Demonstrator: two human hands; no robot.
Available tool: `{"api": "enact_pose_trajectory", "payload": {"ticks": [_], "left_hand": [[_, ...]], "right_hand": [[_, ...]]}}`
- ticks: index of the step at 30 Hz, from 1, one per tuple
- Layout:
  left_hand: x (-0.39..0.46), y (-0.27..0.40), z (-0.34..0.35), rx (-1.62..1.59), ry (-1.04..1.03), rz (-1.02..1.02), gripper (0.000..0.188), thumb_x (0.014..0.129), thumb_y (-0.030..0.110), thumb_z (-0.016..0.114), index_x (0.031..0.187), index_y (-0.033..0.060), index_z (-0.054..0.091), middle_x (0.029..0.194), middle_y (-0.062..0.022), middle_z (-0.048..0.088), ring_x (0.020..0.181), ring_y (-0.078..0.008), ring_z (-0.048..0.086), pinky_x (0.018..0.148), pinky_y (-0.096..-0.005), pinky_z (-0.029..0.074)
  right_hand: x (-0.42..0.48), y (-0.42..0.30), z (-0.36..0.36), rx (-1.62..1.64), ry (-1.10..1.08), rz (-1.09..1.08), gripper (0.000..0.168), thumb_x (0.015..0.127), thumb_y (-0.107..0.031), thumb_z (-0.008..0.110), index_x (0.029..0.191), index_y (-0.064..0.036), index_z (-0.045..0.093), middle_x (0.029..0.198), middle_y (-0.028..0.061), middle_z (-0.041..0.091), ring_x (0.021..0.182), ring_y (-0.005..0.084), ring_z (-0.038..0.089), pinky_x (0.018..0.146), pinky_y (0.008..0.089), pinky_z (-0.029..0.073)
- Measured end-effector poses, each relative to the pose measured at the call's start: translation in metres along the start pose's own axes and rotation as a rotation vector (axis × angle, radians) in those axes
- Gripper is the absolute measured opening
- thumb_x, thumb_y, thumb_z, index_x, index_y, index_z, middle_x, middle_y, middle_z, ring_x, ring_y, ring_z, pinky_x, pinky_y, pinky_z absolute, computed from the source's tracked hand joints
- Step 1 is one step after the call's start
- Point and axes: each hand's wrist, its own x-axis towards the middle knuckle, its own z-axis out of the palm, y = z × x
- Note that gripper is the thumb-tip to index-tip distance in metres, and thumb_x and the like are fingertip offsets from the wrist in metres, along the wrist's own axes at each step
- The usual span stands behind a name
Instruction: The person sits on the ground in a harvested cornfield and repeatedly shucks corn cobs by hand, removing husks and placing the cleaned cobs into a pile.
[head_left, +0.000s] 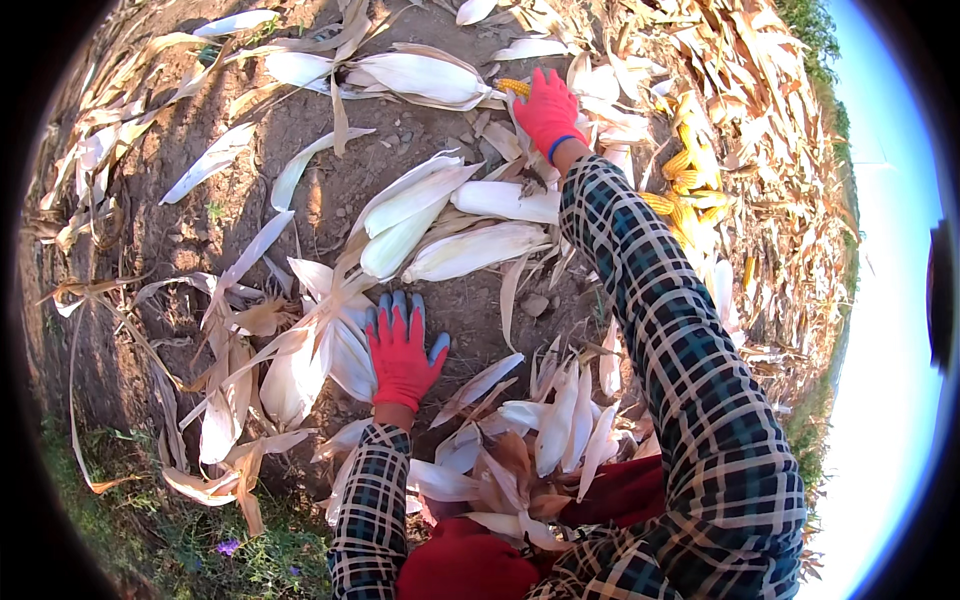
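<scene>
Both hands wear red gloves with grey fingertips showing on the left one. My left hand (403, 346) lies with fingers spread on the ground beside pale corn husks (349, 352). Farther out, my right hand (547, 112) reaches to a yellow corn cob (514, 88), its fingers at the cob's end; whether they grip it is unclear. Left of that cob is an ear of corn in its husk (424, 77). Between the hands lie several husked-over ears, one pale ear (480, 250) among them.
Bare yellow corn cobs (686, 180) are piled right of my right arm. Loose husks (559, 420) lie before my body, and dry stalks and leaves (780, 172) cover the ground at the right. Green weeds (225, 547) grow at the lower left.
</scene>
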Motion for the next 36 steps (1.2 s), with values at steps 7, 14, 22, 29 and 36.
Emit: {"api": "enact_pose_trajectory", "payload": {"ticks": [7, 14, 22, 29, 36], "left_hand": [[0.001, -0.004, -0.003, -0.031, -0.030, 0.001, 0.073, 0.078, 0.042, 0.064, 0.135, 0.0023, 0.041, 0.141, -0.0217, 0.035, 0.132, -0.0408, 0.029, 0.109, -0.0554, 0.017], [0.000, -0.001, -0.006, -0.014, -0.017, -0.003, 0.074, 0.078, 0.043, 0.063, 0.136, 0.0027, 0.040, 0.141, -0.0214, 0.035, 0.132, -0.0404, 0.029, 0.110, -0.0550, 0.017], [0.004, 0.005, 0.001, 0.035, 0.025, 0.030, 0.076, 0.078, 0.044, 0.062, 0.139, 0.0055, 0.036, 0.143, -0.0203, 0.033, 0.134, -0.0390, 0.027, 0.111, -0.0543, 0.015], [-0.009, 0.008, 0.002, 0.146, -0.003, -0.022, 0.080, 0.079, 0.045, 0.061, 0.142, 0.0065, 0.032, 0.146, -0.0205, 0.030, 0.136, -0.0376, 0.024, 0.112, -0.0527, 0.013], [-0.004, 0.023, -0.028, 0.013, -0.189, -0.080, 0.064, 0.081, 0.046, 0.061, 0.132, 0.0087, 0.047, 0.125, -0.0170, 0.053, 0.119, -0.0317, 0.047, 0.102, -0.0447, 0.033]], "right_hand": [[0.030, 0.011, -0.003, -0.045, -0.453, 0.081, 0.068, 0.080, -0.039, 0.059, 0.139, -0.014, 0.035, 0.142, 0.0138, 0.040, 0.130, 0.0349, 0.039, 0.103, 0.0512, 0.031], [0.033, 0.073, 0.010, 0.077, -0.677, -0.112, 0.084, 0.071, -0.061, 0.065, 0.125, 0.003, 0.052, 0.124, 0.0230, 0.056, 0.115, 0.0358, 0.053, 0.096, 0.0408, 0.042], [-0.009, 0.074, 0.004, 0.283, -0.447, 0.022, 0.088, 0.064, -0.062, 0.069, 0.121, 0.004, 0.054, 0.121, 0.0230, 0.057, 0.113, 0.0348, 0.055, 0.096, 0.0416, 0.043], [-0.133, 0.036, -0.060, 1.849, -0.141, 0.354, 0.044, 0.084, -0.032, 0.069, 0.115, -0.001, 0.058, 0.101, 0.0040, 0.063, 0.091, 0.0131, 0.058, 0.080, 0.0271, 0.047], [-0.200, 0.068, -0.137, 2.226, -0.417, 0.518, 0.042, 0.086, -0.037, 0.065, 0.116, -0.009, 0.055, 0.100, 0.0067, 0.064, 0.085, 0.0173, 0.064, 0.075, 0.0335, 0.054]]}}
